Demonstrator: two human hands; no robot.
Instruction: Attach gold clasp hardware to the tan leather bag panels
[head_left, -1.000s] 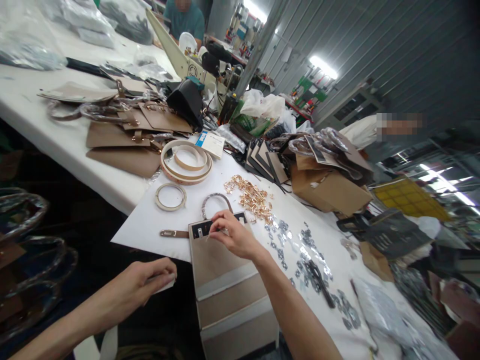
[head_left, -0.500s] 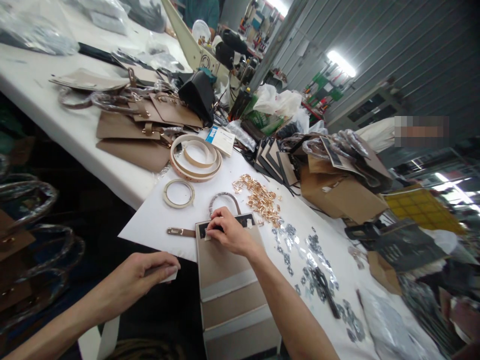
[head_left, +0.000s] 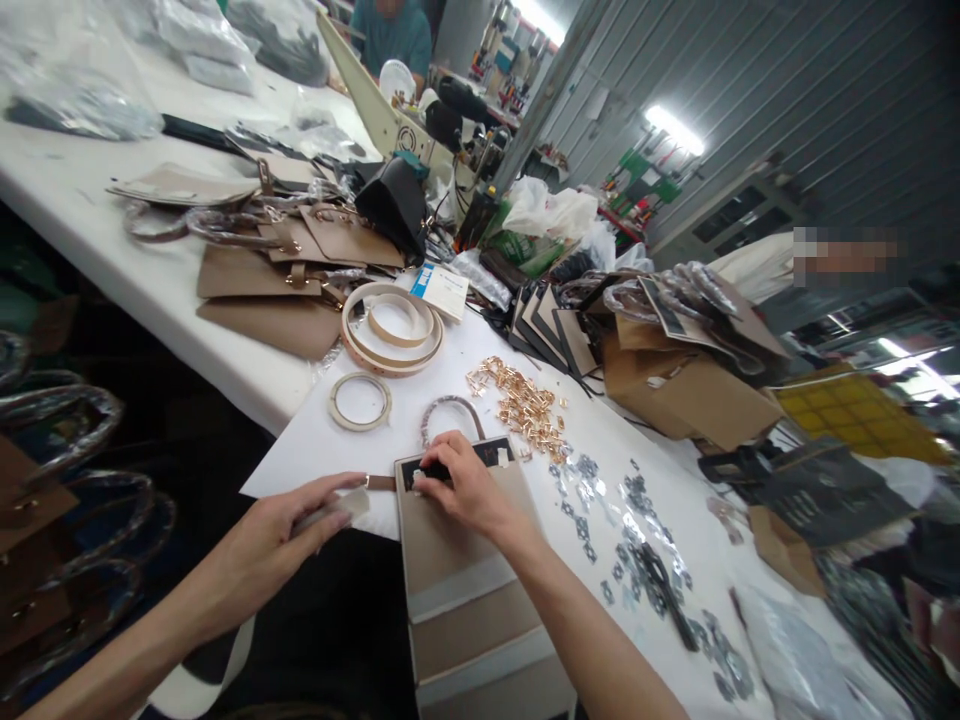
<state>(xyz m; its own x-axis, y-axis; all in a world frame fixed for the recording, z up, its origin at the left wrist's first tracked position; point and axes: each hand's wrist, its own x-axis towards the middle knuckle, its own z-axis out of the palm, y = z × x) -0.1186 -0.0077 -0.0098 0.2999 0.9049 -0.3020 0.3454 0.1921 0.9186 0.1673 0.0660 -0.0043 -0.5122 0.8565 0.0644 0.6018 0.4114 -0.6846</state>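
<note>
My left hand (head_left: 304, 518) pinches a strip of pale tape (head_left: 358, 506), whose end sticks out past the fingertips; a pale band (head_left: 234, 655) hangs below that hand. It is beside the brown strap (head_left: 382, 483) of a taupe handbag panel (head_left: 465, 560). My right hand (head_left: 466, 487) rests on the panel's black top edge, fingers closed at a small white tape piece (head_left: 418, 481). Another white piece (head_left: 502, 457) sits farther right on that edge. Behind the panel stands a plastic-wrapped handle (head_left: 450, 402). Folds of the panel continue toward me.
Tape rolls (head_left: 360, 402) and a coiled band (head_left: 394, 370) lie behind on white paper. Gold fittings (head_left: 525, 405), metal plates (head_left: 637, 540) and black scissors (head_left: 671, 600) lie to the right. Brown bags (head_left: 262, 320) are stacked left; a cardboard box (head_left: 690, 390) stands right. A person (head_left: 405, 40) sits behind.
My left hand has moved right and slightly up toward the strap, bringing the tape strip nearer the panel. My right hand stays at the panel's top edge. The view has shifted slightly.
</note>
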